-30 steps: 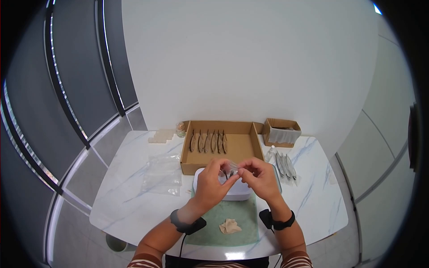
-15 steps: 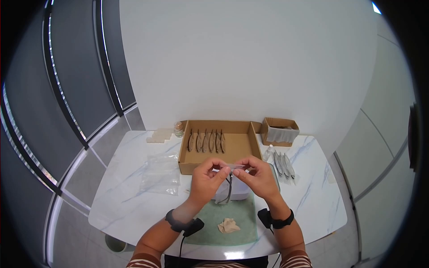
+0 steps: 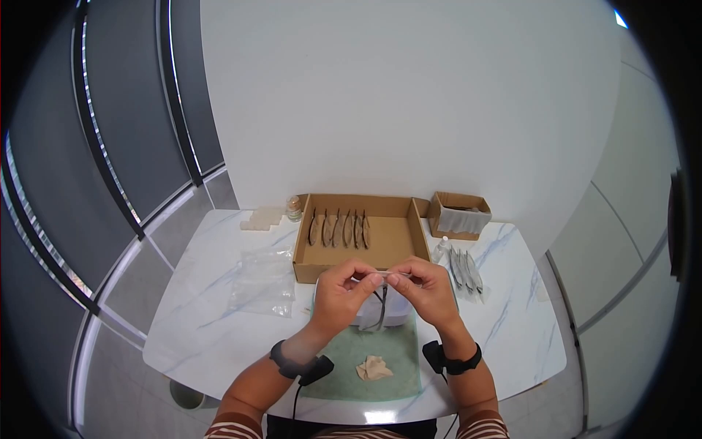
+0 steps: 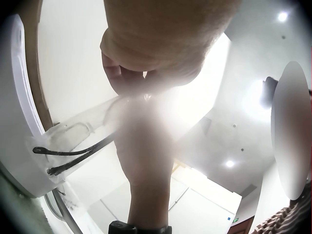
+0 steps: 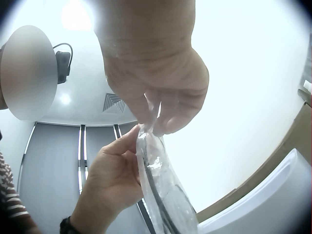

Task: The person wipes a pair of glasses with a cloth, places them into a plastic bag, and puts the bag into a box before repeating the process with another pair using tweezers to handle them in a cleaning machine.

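Head view: clear plastic sleeve hung between the two hands, over the near side of a white tub and inward from the middle of the desk's front edge. Dark-armed eyeglasses hung inside it. Left hand and right hand both pinched the top of the sleeve, thumb tips close together. Handling, as judged: hold both pinches level and right at the film's edge, draw it lightly taut, and let the eyeglasses hang low, clear of the fingers. Versus 1.0 s earlier: sleeve and eyeglasses were up among the fingertips then; now they hung down below them. Versus 0.5 s earlier: much the same pose, less film showing above the thumbs.

Left wrist view: sleeve ran away from the fingers, both temple tips at its far end. Uneven pull would probably crease the film.

Right wrist view: right grip closed on the sleeve's gathered top, left thumb just beside it. Squeezing lower down would risk pressing on the lenses.
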A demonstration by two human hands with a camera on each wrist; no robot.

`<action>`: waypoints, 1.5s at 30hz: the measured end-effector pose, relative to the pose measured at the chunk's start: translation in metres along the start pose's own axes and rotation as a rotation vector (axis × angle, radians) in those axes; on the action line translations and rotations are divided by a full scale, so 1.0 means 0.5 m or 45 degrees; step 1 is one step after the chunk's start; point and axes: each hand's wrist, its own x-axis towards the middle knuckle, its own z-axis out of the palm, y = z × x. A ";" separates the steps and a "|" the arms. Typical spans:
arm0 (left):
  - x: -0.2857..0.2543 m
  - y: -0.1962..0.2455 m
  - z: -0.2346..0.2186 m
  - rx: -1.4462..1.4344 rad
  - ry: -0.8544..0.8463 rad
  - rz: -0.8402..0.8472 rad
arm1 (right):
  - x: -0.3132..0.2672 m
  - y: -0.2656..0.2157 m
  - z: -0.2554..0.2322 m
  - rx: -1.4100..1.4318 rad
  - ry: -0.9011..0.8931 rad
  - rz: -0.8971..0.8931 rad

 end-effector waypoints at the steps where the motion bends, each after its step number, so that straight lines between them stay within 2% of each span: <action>1: 0.000 -0.001 -0.001 0.001 -0.002 -0.002 | 0.000 0.003 -0.001 -0.001 0.002 0.018; 9: 0.002 -0.013 0.008 -0.123 -0.011 -0.035 | -0.002 0.000 0.003 -0.046 0.007 0.048; 15: 0.004 0.010 -0.001 -0.031 -0.038 -0.122 | -0.002 -0.004 0.000 -0.083 -0.003 0.085; 24: 0.011 0.019 -0.016 -0.065 0.095 -0.118 | -0.001 0.017 -0.014 0.000 0.039 0.161; 27: 0.019 0.019 -0.024 -0.144 0.161 -0.129 | 0.000 0.015 -0.007 0.098 0.016 0.279; 30: 0.024 0.024 -0.026 -0.246 0.269 -0.115 | -0.001 0.000 0.007 -0.026 -0.170 0.226; 34: 0.033 0.031 -0.046 -0.273 0.428 -0.099 | -0.025 -0.012 0.035 -0.161 -0.051 0.177; 36: 0.038 0.034 -0.057 -0.288 0.468 -0.115 | -0.037 -0.015 0.035 -0.228 -0.077 0.161; 39: 0.043 0.037 -0.066 -0.347 0.427 -0.101 | -0.045 -0.031 0.030 -0.334 -0.067 0.133; 41: 0.042 0.034 -0.066 -0.244 0.235 -0.159 | -0.042 -0.045 0.025 -0.380 -0.041 0.115; 42: 0.039 0.030 -0.062 -0.254 0.232 -0.161 | -0.035 -0.053 0.020 -0.332 -0.033 0.123; 44: 0.033 0.022 -0.047 -0.190 -0.056 -0.064 | -0.027 -0.060 0.015 -0.260 0.002 0.136; 45: 0.029 0.023 -0.041 -0.198 -0.059 -0.062 | -0.027 -0.068 0.012 -0.268 0.004 0.137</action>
